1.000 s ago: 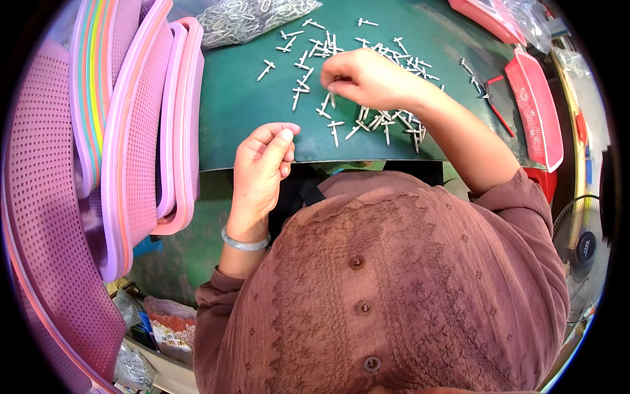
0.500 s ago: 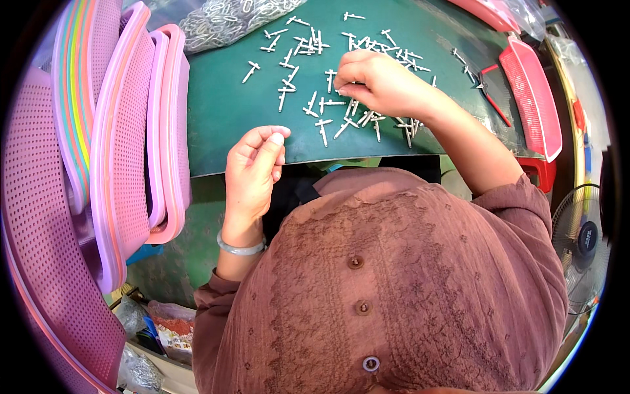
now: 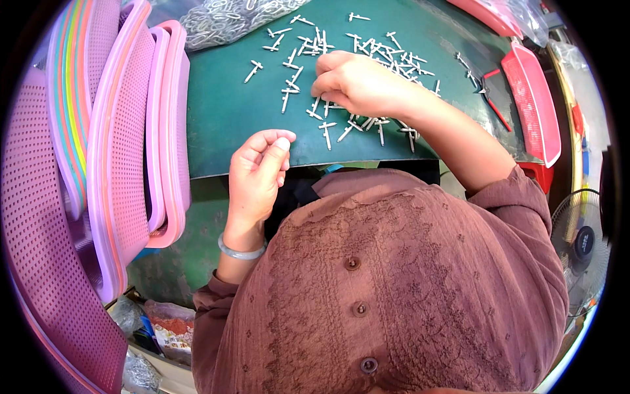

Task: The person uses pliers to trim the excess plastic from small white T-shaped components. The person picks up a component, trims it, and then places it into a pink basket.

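Observation:
Several small white T-shaped plastic parts lie scattered on a dark green table top. My right hand rests over the middle of the scatter, fingers curled down onto the parts; whether it holds any is hidden. My left hand hovers at the table's near edge, fingers curled with thumb against fingertips, and I cannot make out anything in it. A pale bangle circles my left wrist.
Stacked pink and purple perforated baskets stand on edge along the left. A clear bag of white parts lies at the back. Red trays sit at the right, a fan lower right. Bags lie below the table.
My right hand has stayed on the scatter of parts, shifting slightly. My left hand has stayed at the table's near edge with its fingers curled.

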The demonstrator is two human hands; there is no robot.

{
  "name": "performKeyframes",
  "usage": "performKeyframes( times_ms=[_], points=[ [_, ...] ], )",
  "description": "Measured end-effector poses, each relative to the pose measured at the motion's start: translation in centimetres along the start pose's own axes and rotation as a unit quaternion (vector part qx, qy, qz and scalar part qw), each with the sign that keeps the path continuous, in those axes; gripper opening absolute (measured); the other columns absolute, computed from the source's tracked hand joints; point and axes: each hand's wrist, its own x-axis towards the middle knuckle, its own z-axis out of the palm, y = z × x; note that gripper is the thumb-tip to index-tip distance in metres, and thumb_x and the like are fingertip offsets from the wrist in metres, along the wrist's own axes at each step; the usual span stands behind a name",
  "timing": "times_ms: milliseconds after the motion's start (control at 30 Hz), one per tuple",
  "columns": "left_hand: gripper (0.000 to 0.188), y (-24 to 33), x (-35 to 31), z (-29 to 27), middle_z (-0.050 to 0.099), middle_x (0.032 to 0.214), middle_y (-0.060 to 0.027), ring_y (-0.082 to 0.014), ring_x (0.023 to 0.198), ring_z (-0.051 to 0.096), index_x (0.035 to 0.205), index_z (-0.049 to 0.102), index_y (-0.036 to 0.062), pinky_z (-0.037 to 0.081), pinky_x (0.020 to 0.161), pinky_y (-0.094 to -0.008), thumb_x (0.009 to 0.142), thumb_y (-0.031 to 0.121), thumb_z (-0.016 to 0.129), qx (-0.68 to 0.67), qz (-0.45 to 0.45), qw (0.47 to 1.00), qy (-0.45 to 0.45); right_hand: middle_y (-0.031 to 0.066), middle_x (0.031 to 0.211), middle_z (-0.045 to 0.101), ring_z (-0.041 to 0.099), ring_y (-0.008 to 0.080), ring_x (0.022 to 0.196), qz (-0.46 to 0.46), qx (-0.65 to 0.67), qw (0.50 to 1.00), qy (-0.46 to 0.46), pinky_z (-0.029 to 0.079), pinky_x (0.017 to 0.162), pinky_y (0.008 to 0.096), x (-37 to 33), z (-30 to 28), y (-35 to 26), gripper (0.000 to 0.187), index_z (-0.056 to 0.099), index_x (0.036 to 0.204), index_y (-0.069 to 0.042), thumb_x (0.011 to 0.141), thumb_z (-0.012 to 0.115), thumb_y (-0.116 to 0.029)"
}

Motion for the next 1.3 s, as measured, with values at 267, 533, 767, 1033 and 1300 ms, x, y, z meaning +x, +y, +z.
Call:
performKeyframes(
  times_ms=[267,533,767,1033,1300],
  points=[
    [0.014,0.1,0.0,-0.2,0.048,0.065,0.0017,-0.0021,0.049,0.037,0.097,0.06,0.0,0.03,0.043,-0.0148,0.091,0.009,0.052,0.002,-0.009,1.0,-0.008,0.0086,0.083,0.054,0.055,0.0287,0.084,-0.036,-0.043,0.998,0.001,0.046,0.073,0.0366,0.5,0.5,0.6,0.005,0.059,0.078,-0.004,0.073,0.061,-0.004],
    [0.014,0.2,0.0,-0.4,0.048,0.065,0.0019,-0.0021,0.049,0.038,0.097,0.061,0.001,0.03,0.042,-0.0143,0.091,0.011,0.053,0.018,-0.019,1.0,-0.011,0.0096,0.082,0.054,0.054,0.0295,0.083,-0.034,-0.022,0.999,0.033,0.044,0.074,0.0374,0.0,-0.1,0.6,0.007,0.054,0.075,-0.004,0.071,0.06,-0.004],
    [0.013,0.2,0.0,-0.3,0.048,0.064,0.002,-0.0022,0.049,0.039,0.096,0.061,0.0015,0.031,0.042,-0.0144,0.09,0.011,0.053,0.013,-0.018,1.0,-0.013,0.0081,0.089,0.054,0.054,0.0286,0.086,-0.066,-0.037,0.997,0.004,0.044,0.076,0.0366,-0.4,-0.6,0.8,0.013,0.057,0.084,-0.005,0.073,0.062,-0.002],
    [0.013,0.0,0.0,-0.5,0.049,0.065,0.0014,-0.0029,0.049,0.039,0.096,0.061,0.0017,0.031,0.043,-0.015,0.09,0.012,0.054,0.006,-0.009,1.0,-0.02,0.0082,0.087,0.054,0.054,0.0286,0.087,-0.039,-0.045,0.998,-0.023,0.045,0.076,0.0358,0.5,0.0,0.8,0.009,0.06,0.085,-0.004,0.076,0.061,-0.005],
    [0.014,0.9,0.2,0.0,0.053,0.068,0.0006,-0.0036,0.051,0.044,0.098,0.06,0.002,0.035,0.045,-0.0163,0.09,0.012,0.055,-0.066,-0.02,0.998,-0.005,-0.0011,0.084,0.059,0.05,0.0052,0.077,0.252,0.397,0.881,-0.043,0.041,0.071,0.0211,0.9,-1.3,-1.4,0.017,0.059,0.091,0.0,0.088,0.058,-0.017]
  ],
)
